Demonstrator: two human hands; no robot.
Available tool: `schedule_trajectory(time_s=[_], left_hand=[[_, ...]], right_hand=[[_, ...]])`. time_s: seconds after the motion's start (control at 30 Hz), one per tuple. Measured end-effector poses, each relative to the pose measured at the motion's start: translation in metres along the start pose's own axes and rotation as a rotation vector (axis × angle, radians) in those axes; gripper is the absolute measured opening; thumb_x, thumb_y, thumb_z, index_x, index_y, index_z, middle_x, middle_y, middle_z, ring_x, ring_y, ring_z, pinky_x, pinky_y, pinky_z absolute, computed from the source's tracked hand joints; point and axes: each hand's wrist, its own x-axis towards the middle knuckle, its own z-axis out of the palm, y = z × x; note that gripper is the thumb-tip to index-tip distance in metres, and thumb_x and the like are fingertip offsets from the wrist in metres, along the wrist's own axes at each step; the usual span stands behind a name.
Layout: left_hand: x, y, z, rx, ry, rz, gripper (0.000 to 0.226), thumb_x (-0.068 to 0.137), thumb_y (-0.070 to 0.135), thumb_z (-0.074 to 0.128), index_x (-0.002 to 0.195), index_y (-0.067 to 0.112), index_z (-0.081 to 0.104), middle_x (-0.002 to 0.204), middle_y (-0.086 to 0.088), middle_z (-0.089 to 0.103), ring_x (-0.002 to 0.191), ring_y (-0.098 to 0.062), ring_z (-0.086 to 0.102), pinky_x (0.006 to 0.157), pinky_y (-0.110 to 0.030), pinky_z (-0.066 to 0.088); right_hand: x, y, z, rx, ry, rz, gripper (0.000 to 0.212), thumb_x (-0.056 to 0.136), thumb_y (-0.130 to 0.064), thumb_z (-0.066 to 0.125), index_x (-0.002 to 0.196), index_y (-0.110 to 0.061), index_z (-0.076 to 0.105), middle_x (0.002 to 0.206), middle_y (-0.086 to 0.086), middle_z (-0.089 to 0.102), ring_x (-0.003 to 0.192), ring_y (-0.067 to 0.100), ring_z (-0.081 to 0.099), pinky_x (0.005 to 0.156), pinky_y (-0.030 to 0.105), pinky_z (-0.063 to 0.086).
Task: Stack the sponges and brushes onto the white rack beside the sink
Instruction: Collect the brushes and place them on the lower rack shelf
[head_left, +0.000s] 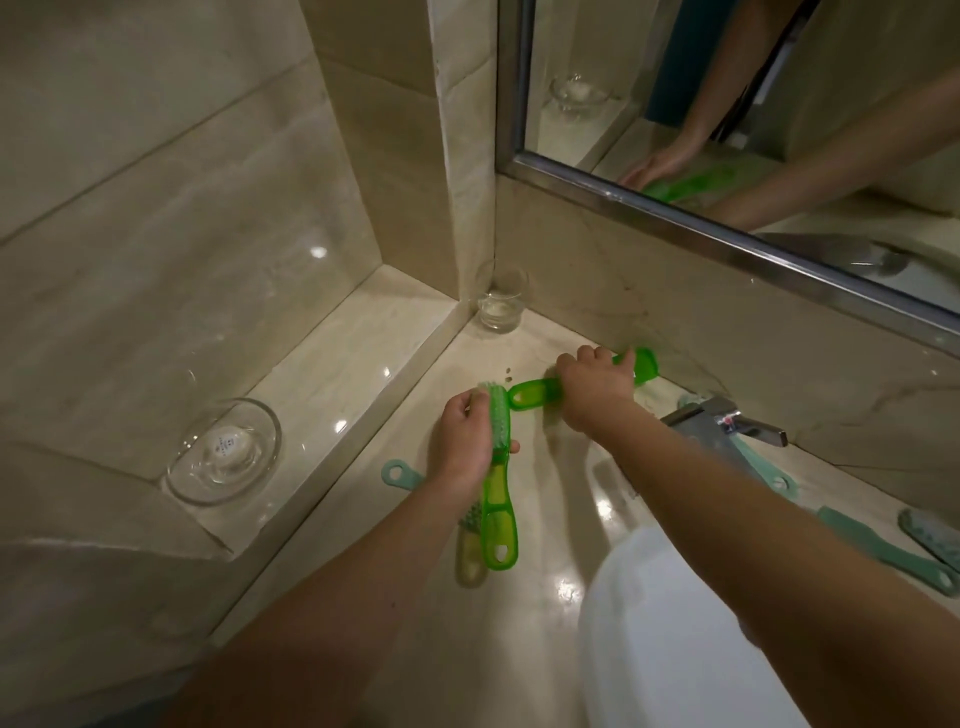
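I count two bright green translucent plastic brushes, one duller yellow-green brush (470, 558), and parts of four pale teal plastic brushes (883, 552). One teal handle shows beside my left wrist, and the other three lie off to my right near the chrome tap (727, 418).

Both my arms reach forward over the beige marble bench (550, 499). My left hand (467, 441) has its fingers curled round the bristled head of the first green brush (498, 514), held on edge, with its handle pointing back at me over the yellow-green one. Further forward, my right hand (592, 387) is palm down. Its fingers wrap the middle of the second green brush (535, 396), which lies along the bench just beside the wall below the mirror.
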Motion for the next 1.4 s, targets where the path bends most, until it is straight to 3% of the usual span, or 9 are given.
schedule_trajectory(time_s=[0.13, 0.23, 0.4, 0.57, 0.7, 0.8, 0.9, 1.17, 1.4], left_hand=[[-0.005, 0.0, -0.003, -0.013, 0.004, 0.001, 0.03, 0.076, 0.058, 0.043, 0.088, 0.034, 0.056, 0.08, -0.003, 0.065, 0.056, -0.029, 0.071, 0.059, -0.042, 0.052], [-0.011, 0.003, -0.005, -0.011, 0.01, 0.012, 0.03, 0.076, 0.055, 0.042, 0.089, 0.032, 0.057, 0.075, -0.002, 0.065, 0.056, -0.029, 0.071, 0.057, -0.038, 0.051], [-0.034, 0.012, -0.004, -0.024, 0.013, 0.045, 0.025, 0.09, 0.044, 0.043, 0.095, 0.026, 0.058, 0.077, -0.004, 0.065, 0.054, -0.028, 0.069, 0.055, -0.032, 0.047], [-0.066, 0.026, 0.001, -0.099, -0.004, 0.079, 0.033, 0.098, 0.03, 0.042, 0.111, 0.005, 0.059, 0.095, -0.024, 0.062, 0.07, -0.032, 0.064, 0.053, -0.03, 0.052], [-0.103, 0.029, 0.007, -0.125, -0.056, 0.101, 0.028, 0.1, 0.025, 0.042, 0.112, 0.005, 0.057, 0.098, -0.019, 0.059, 0.071, -0.031, 0.06, 0.035, -0.017, 0.042], [-0.131, 0.023, 0.02, -0.1, -0.104, 0.112, 0.021, 0.099, 0.025, 0.043, 0.105, 0.012, 0.059, 0.1, -0.018, 0.062, 0.079, -0.034, 0.061, 0.035, -0.017, 0.042], [-0.159, 0.016, 0.039, -0.061, -0.16, 0.153, 0.02, 0.098, 0.023, 0.044, 0.084, 0.019, 0.058, 0.082, -0.013, 0.059, 0.063, -0.031, 0.058, 0.034, -0.018, 0.04], [-0.228, -0.01, 0.104, 0.034, -0.323, 0.198, 0.018, 0.098, 0.022, 0.041, 0.094, 0.013, 0.057, 0.083, -0.015, 0.055, 0.051, -0.028, 0.058, 0.034, -0.017, 0.037], [-0.297, -0.035, 0.164, 0.075, -0.428, 0.174, 0.018, 0.097, 0.025, 0.041, 0.086, 0.019, 0.055, 0.071, -0.008, 0.052, 0.038, -0.019, 0.058, 0.038, -0.017, 0.037]], right_hand=[[-0.002, 0.002, -0.004, -0.063, 0.062, -0.036, 0.047, 0.083, -0.009, 0.057, 0.129, -0.017, 0.048, 0.128, 0.008, 0.052, 0.123, 0.03, 0.047, 0.114, 0.056, 0.021], [-0.01, 0.0, -0.009, 0.073, 0.247, -0.117, 0.046, 0.086, -0.007, 0.052, 0.131, -0.016, 0.046, 0.128, 0.009, 0.053, 0.122, 0.032, 0.047, 0.11, 0.048, 0.028], [-0.044, -0.015, -0.04, 0.445, 0.562, -0.221, 0.04, 0.095, -0.032, 0.051, 0.133, -0.018, 0.049, 0.118, 0.008, 0.058, 0.108, 0.032, 0.053, 0.08, 0.038, 0.041], [-0.09, -0.015, -0.051, 0.846, 0.427, -0.085, 0.038, 0.097, -0.044, 0.045, 0.127, -0.021, 0.043, 0.099, 0.007, 0.066, 0.087, 0.031, 0.065, 0.068, 0.037, 0.046], [-0.132, 0.004, -0.04, 1.254, 0.314, 0.055, 0.032, 0.095, -0.041, 0.05, 0.118, -0.019, 0.049, 0.071, 0.007, 0.064, 0.054, 0.026, 0.064, 0.066, 0.045, 0.056], [-0.163, 0.025, -0.022, 1.339, 0.32, 0.117, 0.025, 0.095, -0.036, 0.053, 0.11, -0.016, 0.053, 0.074, 0.003, 0.061, 0.068, 0.024, 0.062, 0.072, 0.044, 0.054], [-0.196, 0.046, -0.005, 1.359, 0.365, 0.166, 0.022, 0.096, -0.035, 0.052, 0.105, -0.015, 0.056, 0.086, 0.002, 0.061, 0.083, 0.024, 0.061, 0.074, 0.035, 0.051], [-0.296, 0.114, 0.04, 1.41, 0.395, 0.307, 0.021, 0.096, -0.035, 0.051, 0.109, -0.019, 0.053, 0.084, 0.007, 0.063, 0.073, 0.022, 0.062, 0.056, 0.028, 0.049], [-0.369, 0.178, 0.082, 1.403, 0.428, 0.413, 0.016, 0.096, -0.035, 0.051, 0.107, -0.024, 0.053, 0.087, 0.005, 0.065, 0.08, 0.024, 0.063, 0.071, 0.033, 0.046]])
